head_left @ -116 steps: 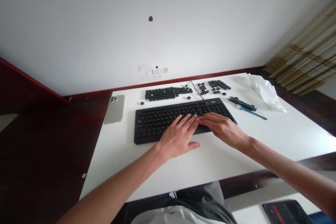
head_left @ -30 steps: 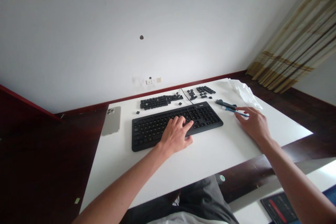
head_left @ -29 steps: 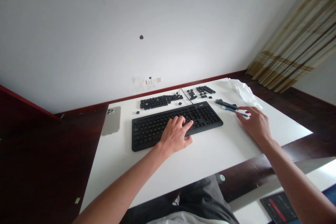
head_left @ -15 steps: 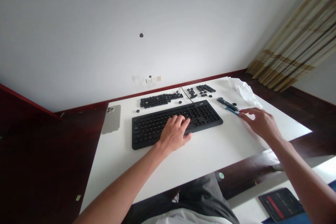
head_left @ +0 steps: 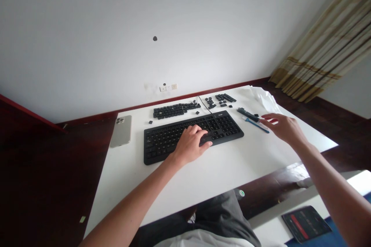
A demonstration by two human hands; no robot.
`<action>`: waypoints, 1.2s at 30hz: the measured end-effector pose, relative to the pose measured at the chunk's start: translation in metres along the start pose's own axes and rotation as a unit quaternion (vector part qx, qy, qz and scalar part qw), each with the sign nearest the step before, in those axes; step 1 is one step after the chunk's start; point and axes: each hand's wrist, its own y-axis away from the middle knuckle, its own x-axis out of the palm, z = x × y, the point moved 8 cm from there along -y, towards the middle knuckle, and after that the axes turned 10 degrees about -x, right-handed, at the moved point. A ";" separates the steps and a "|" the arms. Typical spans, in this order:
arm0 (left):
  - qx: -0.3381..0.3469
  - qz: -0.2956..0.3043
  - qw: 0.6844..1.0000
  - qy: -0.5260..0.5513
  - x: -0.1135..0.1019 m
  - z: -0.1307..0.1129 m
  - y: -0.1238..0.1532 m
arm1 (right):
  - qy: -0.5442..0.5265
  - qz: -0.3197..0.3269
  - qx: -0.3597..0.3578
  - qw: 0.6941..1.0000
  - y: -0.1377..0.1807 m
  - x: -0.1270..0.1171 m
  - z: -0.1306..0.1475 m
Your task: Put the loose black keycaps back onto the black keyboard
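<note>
Though slack in grip, left hand on gridded keyboard; right hand, grip unclear, by slim blue stick

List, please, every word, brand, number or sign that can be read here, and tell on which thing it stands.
No text can be read with certainty.
Keyboard: pale logo at its top right, too small; key markings too small also.
Loose keys: any markings are too small.
Dark panel, lower right: marks too blurred.
Green label, bottom: too small.
</note>
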 end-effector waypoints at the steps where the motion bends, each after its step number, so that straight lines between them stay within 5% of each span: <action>1: -0.004 0.004 1.000 0.010 0.000 0.001 -0.003 | 0.004 0.004 -0.019 1.000 -0.006 0.000 0.006; 10: -0.043 0.024 0.999 -0.019 -0.001 -0.001 -0.031 | 0.011 0.104 -0.061 0.993 -0.042 0.017 0.032; 13: -0.044 0.027 0.997 -0.052 0.000 -0.005 -0.033 | 0.013 0.067 -0.046 0.997 -0.041 0.002 0.033; 16: -0.026 0.017 0.996 -0.081 0.001 -0.010 -0.032 | -0.093 -0.044 0.002 0.995 -0.038 -0.024 0.038; 19: -0.007 0.006 0.995 -0.103 0.003 -0.013 -0.030 | -0.331 -0.133 0.059 0.932 -0.036 -0.032 0.055; 23: 0.001 0.008 0.994 -0.107 0.006 -0.016 -0.028 | -0.579 -0.066 0.082 0.809 -0.041 0.003 0.113; 29: -0.037 0.005 0.997 -0.066 0.008 -0.010 -0.027 | -0.684 0.013 0.069 0.726 -0.045 0.056 0.183; 36: -0.036 -0.009 0.997 -0.064 0.010 -0.012 -0.030 | -0.807 0.012 0.079 0.585 -0.038 0.080 0.202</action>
